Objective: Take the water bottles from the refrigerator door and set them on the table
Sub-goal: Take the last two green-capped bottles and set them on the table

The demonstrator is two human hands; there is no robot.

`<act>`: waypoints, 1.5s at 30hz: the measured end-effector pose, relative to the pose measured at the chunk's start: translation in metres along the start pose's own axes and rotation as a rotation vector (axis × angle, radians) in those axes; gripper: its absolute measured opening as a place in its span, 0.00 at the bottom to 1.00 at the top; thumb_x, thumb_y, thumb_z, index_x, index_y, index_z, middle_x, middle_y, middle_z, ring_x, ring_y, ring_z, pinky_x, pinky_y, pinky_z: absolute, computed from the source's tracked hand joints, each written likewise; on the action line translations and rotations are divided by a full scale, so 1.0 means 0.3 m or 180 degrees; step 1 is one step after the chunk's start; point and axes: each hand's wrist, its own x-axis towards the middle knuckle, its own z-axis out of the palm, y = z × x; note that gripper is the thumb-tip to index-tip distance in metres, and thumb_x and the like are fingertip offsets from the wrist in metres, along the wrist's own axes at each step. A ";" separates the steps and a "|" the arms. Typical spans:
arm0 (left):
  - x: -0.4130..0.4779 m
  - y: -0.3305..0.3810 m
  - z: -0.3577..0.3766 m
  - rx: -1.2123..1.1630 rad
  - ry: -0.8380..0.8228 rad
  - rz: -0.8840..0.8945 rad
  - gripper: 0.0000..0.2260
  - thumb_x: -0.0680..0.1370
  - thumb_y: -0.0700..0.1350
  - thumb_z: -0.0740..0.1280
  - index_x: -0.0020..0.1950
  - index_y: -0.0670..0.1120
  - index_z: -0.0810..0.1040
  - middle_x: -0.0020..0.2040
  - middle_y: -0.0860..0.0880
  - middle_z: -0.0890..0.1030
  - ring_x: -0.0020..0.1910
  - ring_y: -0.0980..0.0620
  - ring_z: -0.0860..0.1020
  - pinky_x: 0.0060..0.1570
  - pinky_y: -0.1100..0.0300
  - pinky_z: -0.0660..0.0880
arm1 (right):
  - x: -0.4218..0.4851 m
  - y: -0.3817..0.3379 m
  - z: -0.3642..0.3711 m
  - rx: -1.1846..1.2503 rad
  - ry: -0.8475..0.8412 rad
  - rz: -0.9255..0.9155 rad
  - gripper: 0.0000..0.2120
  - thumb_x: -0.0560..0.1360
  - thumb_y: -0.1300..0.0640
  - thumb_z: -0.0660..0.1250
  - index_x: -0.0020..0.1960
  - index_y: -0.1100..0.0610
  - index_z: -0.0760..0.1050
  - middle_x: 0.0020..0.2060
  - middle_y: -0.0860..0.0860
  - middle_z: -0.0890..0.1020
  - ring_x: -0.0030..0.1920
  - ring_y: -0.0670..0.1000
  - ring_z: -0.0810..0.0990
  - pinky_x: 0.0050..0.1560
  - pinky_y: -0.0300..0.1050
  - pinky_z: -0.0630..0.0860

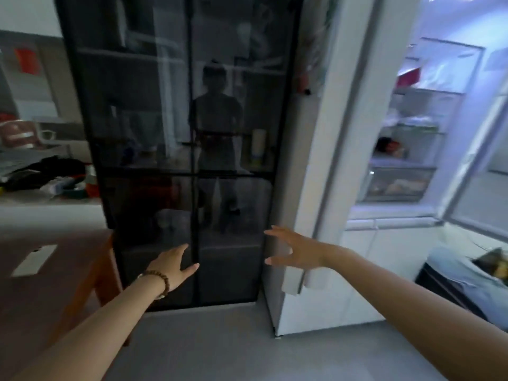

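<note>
The white refrigerator (324, 149) stands at the right with its interior (406, 149) lit and open; shelves and a clear drawer show inside. One open door edge (478, 171) runs along the far right. No water bottle is clearly visible; the picture is blurred. My left hand (173, 266), with a bead bracelet on the wrist, is stretched forward with fingers apart and holds nothing. My right hand (295, 250) is also spread and holds nothing, just left of the refrigerator's side. The brown wooden table (35, 284) is at the lower left.
A tall black glass-door cabinet (189, 149) stands straight ahead and reflects a person. A cluttered counter (49, 177) lies at the far left. A dark bin with a light cloth (464, 273) sits at the lower right. Grey floor (220, 342) lies below.
</note>
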 end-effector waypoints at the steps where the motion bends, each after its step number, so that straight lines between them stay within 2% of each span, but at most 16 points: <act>1: -0.012 0.097 0.038 -0.0054 -0.0115 0.0089 0.30 0.77 0.60 0.58 0.75 0.50 0.56 0.73 0.49 0.64 0.70 0.48 0.66 0.65 0.53 0.68 | -0.081 0.061 -0.026 -0.0025 0.0069 0.0039 0.36 0.73 0.41 0.65 0.75 0.46 0.51 0.76 0.45 0.49 0.75 0.50 0.54 0.73 0.46 0.56; 5: -0.073 0.484 0.200 -0.0102 -0.0623 0.0532 0.24 0.75 0.62 0.59 0.68 0.53 0.66 0.65 0.54 0.75 0.62 0.53 0.73 0.60 0.58 0.70 | -0.409 0.352 -0.121 -0.0219 0.0161 0.0245 0.37 0.73 0.40 0.64 0.76 0.47 0.50 0.76 0.45 0.51 0.75 0.50 0.54 0.74 0.48 0.54; 8: -0.134 0.786 0.288 0.0157 -0.0752 0.0912 0.22 0.75 0.61 0.61 0.65 0.52 0.70 0.63 0.53 0.75 0.59 0.52 0.74 0.58 0.59 0.71 | -0.623 0.587 -0.183 -0.0355 0.0100 0.0723 0.38 0.73 0.39 0.63 0.76 0.47 0.49 0.77 0.47 0.51 0.75 0.51 0.55 0.74 0.50 0.54; 11: -0.159 1.063 0.334 0.0464 -0.0844 0.1295 0.24 0.75 0.61 0.60 0.67 0.51 0.69 0.66 0.51 0.73 0.62 0.51 0.73 0.61 0.57 0.70 | -0.782 0.790 -0.249 -0.0354 0.0009 0.1219 0.35 0.74 0.40 0.63 0.75 0.48 0.52 0.76 0.48 0.57 0.74 0.51 0.59 0.73 0.49 0.57; 15: -0.122 1.427 0.366 0.0690 -0.0659 0.1769 0.25 0.76 0.61 0.58 0.69 0.51 0.66 0.68 0.50 0.71 0.63 0.50 0.72 0.62 0.55 0.69 | -0.942 1.010 -0.352 -0.0061 0.0474 0.1371 0.31 0.75 0.43 0.63 0.73 0.47 0.57 0.72 0.48 0.65 0.70 0.50 0.66 0.68 0.43 0.64; 18: -0.050 1.664 0.399 0.0831 -0.0522 0.2050 0.24 0.76 0.60 0.58 0.68 0.50 0.67 0.68 0.49 0.72 0.63 0.49 0.72 0.62 0.54 0.70 | -1.009 1.136 -0.428 -0.0214 0.0750 0.1427 0.27 0.75 0.44 0.63 0.72 0.47 0.61 0.71 0.47 0.66 0.69 0.49 0.67 0.68 0.42 0.63; 21: 0.046 1.885 0.423 0.1022 -0.0373 0.2366 0.23 0.77 0.60 0.58 0.68 0.50 0.68 0.68 0.49 0.72 0.64 0.48 0.72 0.62 0.54 0.69 | -1.062 1.279 -0.499 -0.0437 0.0963 0.1603 0.28 0.75 0.44 0.64 0.72 0.47 0.61 0.71 0.47 0.66 0.70 0.49 0.66 0.70 0.45 0.62; 24: 0.184 2.095 0.433 0.0881 -0.0085 0.2598 0.23 0.76 0.59 0.59 0.68 0.51 0.67 0.67 0.50 0.72 0.63 0.49 0.72 0.60 0.54 0.70 | -1.103 1.435 -0.599 -0.0393 0.1200 0.1859 0.30 0.73 0.43 0.65 0.72 0.45 0.60 0.72 0.47 0.65 0.70 0.49 0.66 0.71 0.46 0.62; 26: 0.282 2.231 0.440 0.0713 -0.0096 0.2674 0.23 0.75 0.60 0.60 0.67 0.52 0.68 0.65 0.50 0.74 0.61 0.49 0.74 0.59 0.55 0.71 | -1.127 1.528 -0.689 -0.0436 0.1366 0.2038 0.29 0.74 0.45 0.66 0.71 0.46 0.61 0.70 0.48 0.68 0.67 0.49 0.69 0.67 0.42 0.64; 29: 0.406 2.428 0.442 0.0492 -0.0174 0.2800 0.23 0.75 0.58 0.62 0.66 0.50 0.69 0.65 0.48 0.75 0.61 0.47 0.74 0.59 0.55 0.71 | -1.157 1.654 -0.834 -0.0401 0.1795 0.2220 0.27 0.75 0.49 0.66 0.71 0.50 0.62 0.71 0.49 0.66 0.69 0.49 0.67 0.66 0.39 0.61; 32: 0.500 2.609 0.438 0.0362 -0.0011 0.2919 0.26 0.75 0.59 0.62 0.70 0.48 0.66 0.69 0.48 0.71 0.66 0.47 0.70 0.63 0.55 0.68 | -1.180 1.783 -0.973 -0.0407 0.2055 0.2309 0.30 0.74 0.49 0.67 0.73 0.53 0.60 0.73 0.51 0.62 0.71 0.50 0.63 0.70 0.42 0.58; 35: 0.590 2.796 0.443 0.0428 0.0328 0.3026 0.30 0.74 0.61 0.61 0.72 0.49 0.62 0.70 0.47 0.69 0.67 0.46 0.70 0.64 0.51 0.68 | -1.184 1.924 -1.105 -0.0508 0.2201 0.2345 0.33 0.74 0.48 0.67 0.74 0.55 0.58 0.74 0.52 0.60 0.73 0.51 0.61 0.72 0.44 0.57; 40: 0.709 3.091 0.490 0.0404 0.0208 0.3024 0.37 0.72 0.66 0.59 0.75 0.49 0.55 0.74 0.47 0.62 0.71 0.46 0.64 0.67 0.49 0.66 | -1.171 2.201 -1.304 -0.0541 0.2362 0.2160 0.34 0.74 0.48 0.67 0.74 0.54 0.57 0.75 0.52 0.58 0.73 0.53 0.60 0.72 0.48 0.59; 45: 0.804 3.396 0.554 -0.0147 0.0196 0.2908 0.39 0.71 0.69 0.59 0.75 0.49 0.55 0.75 0.47 0.61 0.71 0.47 0.64 0.67 0.47 0.66 | -1.144 2.470 -1.502 -0.0466 0.2688 0.1645 0.34 0.73 0.46 0.67 0.74 0.52 0.57 0.74 0.51 0.59 0.73 0.51 0.60 0.69 0.43 0.58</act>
